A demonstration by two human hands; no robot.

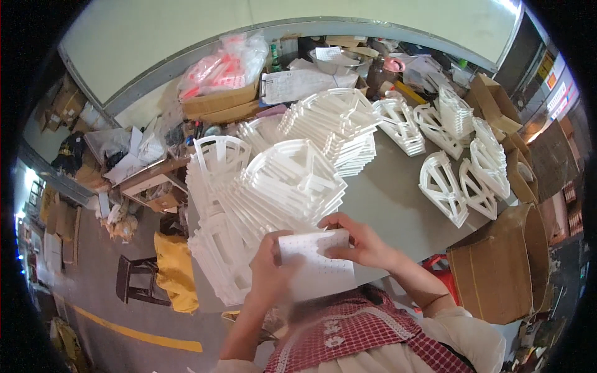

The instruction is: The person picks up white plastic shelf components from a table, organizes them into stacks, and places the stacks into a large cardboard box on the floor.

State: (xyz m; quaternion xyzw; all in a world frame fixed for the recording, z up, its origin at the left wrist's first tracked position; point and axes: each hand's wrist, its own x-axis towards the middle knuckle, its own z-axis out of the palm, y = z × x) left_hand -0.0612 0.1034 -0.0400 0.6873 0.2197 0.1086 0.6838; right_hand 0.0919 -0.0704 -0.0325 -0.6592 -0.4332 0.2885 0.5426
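A white sheet with rows of small dark marks (323, 271) is held at the table's near edge, in front of my apron. My left hand (272, 266) grips its left edge, slightly blurred. My right hand (362, 244) is closed at its upper right side, with the thumb over the face and the fingers behind the top edge. Just beyond the hands lies a fanned stack of white fan-shaped plastic frames (292, 171). More of these frames (224, 258) lean in a pile beside my left hand.
Another tall stack of white frames (333, 121) stands behind. Smaller groups of frames (443, 186) lie on the right of the grey table (392, 193). An open cardboard box (497, 261) stands at the right edge. A box with plastic bags (224, 102) and papers lines the back. A stool (138, 280) with yellow cloth is at left.
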